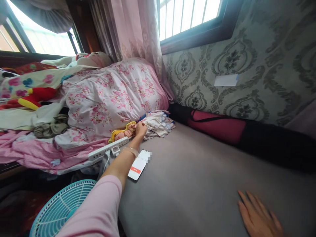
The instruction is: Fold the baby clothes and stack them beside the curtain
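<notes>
My left hand (140, 128) is stretched far forward, its fingers bent together at the left edge of a heap of crumpled white clothes (159, 124). What the fingertips hold, if anything, is too small to make out. Just left of that hand lies a yellow cartoon-shaped cushion (120, 134), partly covered by it. Below the wrist, a phone (138, 165) with a lit white screen rests on the grey mattress (187, 177), partly behind the forearm. My right hand (260, 215) lies on the mattress at the lower right, palm down with fingers spread and nothing in it.
A white power strip (108, 148) with plugs runs along the mattress's left edge. Below stands a turquoise fan (66, 204). Floral bedding (116, 92) is piled at the back left. A long black and dark-pink roll (217, 126) lies against the patterned wall.
</notes>
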`<state>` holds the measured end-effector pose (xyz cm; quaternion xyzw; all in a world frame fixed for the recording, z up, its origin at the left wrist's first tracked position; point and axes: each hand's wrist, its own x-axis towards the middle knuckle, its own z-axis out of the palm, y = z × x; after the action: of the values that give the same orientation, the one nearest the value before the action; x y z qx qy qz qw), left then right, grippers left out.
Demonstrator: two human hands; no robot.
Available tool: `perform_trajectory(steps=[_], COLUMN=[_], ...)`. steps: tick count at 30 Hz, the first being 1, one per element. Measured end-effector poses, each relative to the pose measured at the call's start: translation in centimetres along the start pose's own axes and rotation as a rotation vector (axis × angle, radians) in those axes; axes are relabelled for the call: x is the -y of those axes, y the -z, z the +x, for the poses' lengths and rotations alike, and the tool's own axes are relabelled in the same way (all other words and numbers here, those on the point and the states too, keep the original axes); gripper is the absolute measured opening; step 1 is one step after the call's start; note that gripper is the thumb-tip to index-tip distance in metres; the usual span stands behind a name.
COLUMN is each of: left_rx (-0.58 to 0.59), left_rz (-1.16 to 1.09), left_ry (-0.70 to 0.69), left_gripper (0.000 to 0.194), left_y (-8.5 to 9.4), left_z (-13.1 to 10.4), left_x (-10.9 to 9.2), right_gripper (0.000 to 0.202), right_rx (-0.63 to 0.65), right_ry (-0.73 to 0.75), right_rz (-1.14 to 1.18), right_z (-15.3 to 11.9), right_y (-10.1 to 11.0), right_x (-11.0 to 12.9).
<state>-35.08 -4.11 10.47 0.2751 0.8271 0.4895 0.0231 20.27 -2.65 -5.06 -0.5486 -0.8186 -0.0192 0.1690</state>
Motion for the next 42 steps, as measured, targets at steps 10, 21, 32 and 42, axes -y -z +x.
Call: perform_trajectory(steps=[10,21,32,42], left_rx=[-0.002,0.170,0.420,0.740], left_rz=[0.303,-0.110,-0.765,-1.156], left_ry=[-0.162,-0.383,-0.233,-0.037], left_gripper=[0.030,0.022,0.020,0.025], left_y=[-1.2,-4.5,-5.1,-7.3], left_z=[1.4,-3.1,-7.7,-16.8], left_x=[1.3,-1.6,-7.7,-12.5], right_gripper=[0.068,0.070,0.066,0.052], right_rx=[-0.007,0.003,0.026,0.105], right_ry=[0.005,0.023,0.011,-0.044], right_rz=[-0.031,-0.094,-0.100,0.411], right_z=[-0.3,-0.1,-0.4,1.0], right_y=[0.3,1.0,2.0,4.7], right_x=[0.4,1.2,2.2,2.8])
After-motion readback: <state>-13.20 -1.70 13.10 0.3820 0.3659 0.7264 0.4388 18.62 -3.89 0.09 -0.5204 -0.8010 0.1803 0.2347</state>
